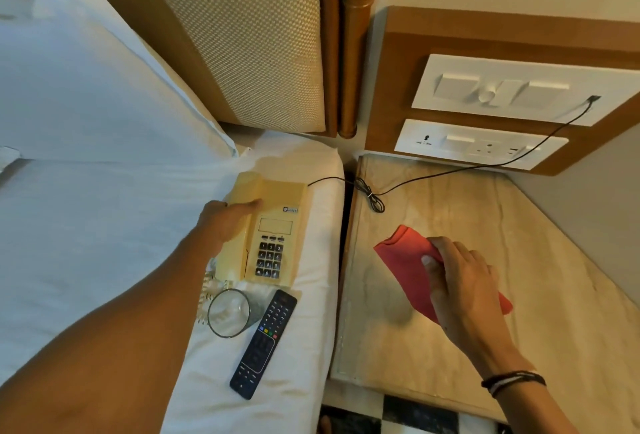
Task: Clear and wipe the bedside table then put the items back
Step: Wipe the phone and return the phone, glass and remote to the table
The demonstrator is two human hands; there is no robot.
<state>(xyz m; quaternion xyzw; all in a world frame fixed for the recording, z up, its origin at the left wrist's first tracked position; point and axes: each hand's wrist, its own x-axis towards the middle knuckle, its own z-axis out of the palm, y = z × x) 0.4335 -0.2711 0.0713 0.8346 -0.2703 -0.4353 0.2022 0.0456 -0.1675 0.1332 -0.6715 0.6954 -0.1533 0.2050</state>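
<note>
Standing at the bedside, one finds the beige marble-topped bedside table (519, 295) bare of its items except for a thin black cord (450, 172), which runs from the white wall switch panel (519, 87) down across the stone and over to the bed, with a bundled loop lying near the table's left rear corner.

Right hand (464, 284): closed on a folded red cloth (405, 257). The thumb presses on top and the other fingers curl round the cloth's right edge; the cloth juts out past the grip toward the wall and also shows behind the hand. It sits low over the middle of the tabletop; whether it touches the stone cannot be told. A dark braided band (512, 381) circles the wrist.

Left hand (225, 222): laid over the handset of a cream push-button telephone (273, 233), thumb on the handset's top, the remaining fingers hidden behind it. The telephone rests on the white bed sheet (104, 226) at the mattress edge, just beside the table.

Nearer the viewer on the same sheet: a clear drinking glass (228, 312) lying tilted, touching the telephone's coiled cord, and a black remote control (265, 343) flat, just right of the glass. A white pillow (86, 87) leans against the padded wooden headboard (259, 35).
</note>
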